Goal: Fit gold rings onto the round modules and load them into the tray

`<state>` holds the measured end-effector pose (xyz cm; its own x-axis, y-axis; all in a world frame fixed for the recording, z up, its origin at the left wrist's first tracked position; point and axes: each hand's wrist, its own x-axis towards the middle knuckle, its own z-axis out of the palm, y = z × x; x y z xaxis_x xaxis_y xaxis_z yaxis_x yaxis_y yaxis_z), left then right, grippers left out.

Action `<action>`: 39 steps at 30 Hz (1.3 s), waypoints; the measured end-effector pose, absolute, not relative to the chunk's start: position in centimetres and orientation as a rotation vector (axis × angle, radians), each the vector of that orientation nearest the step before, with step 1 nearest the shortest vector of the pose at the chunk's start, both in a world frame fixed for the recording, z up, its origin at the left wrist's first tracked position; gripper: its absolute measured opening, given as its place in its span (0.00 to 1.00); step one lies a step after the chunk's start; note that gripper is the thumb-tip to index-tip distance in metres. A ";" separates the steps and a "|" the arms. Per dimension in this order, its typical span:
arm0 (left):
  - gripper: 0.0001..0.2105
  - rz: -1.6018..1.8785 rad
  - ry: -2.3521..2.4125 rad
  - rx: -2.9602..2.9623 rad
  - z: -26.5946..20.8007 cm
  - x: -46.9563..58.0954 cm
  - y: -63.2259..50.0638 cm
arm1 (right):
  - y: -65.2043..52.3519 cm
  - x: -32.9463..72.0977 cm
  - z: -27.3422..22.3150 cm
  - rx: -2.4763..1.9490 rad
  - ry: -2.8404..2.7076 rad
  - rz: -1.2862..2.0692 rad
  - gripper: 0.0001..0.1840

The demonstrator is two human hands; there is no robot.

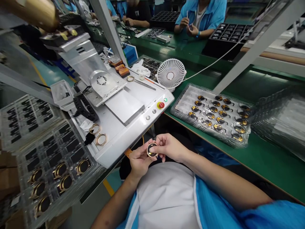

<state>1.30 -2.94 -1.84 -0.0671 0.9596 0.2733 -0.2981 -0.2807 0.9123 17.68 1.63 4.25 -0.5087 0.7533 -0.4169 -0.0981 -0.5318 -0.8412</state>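
Observation:
Close to my body I hold a round watch case (152,150) with a gold-coloured rim and a dark, partly yellow inside. My left hand (140,157) is closed around its left side. From the right, my right hand (166,148) grips it too, the thumb pressed onto its face. Two gold-coloured rings (101,139) lie at the left end of the white machine bench. On the right, a clear tray (183,101) carries several round black-and-yellow parts with short tails.
A press fixture (102,81) stands on the white bench, with a red button (161,105) at its front. A white fan (170,73) sits behind. Trays with watch cases (60,170) are stacked at left; clear trays (283,117) at right. Co-workers sit across the green table (195,60).

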 end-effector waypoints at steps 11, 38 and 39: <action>0.23 1.614 0.999 1.007 -1.2 0.4 -3.5 | 2.8 15.1 3.7 -0.987 -1.056 2.124 0.33; 0.40 1.641 1.335 1.562 2.2 -0.4 -2.3 | 4.7 16.2 7.6 -1.045 -1.343 1.890 0.24; 0.40 1.635 1.333 1.579 2.2 -0.2 -2.3 | 4.2 16.2 7.5 -1.057 -1.350 1.894 0.25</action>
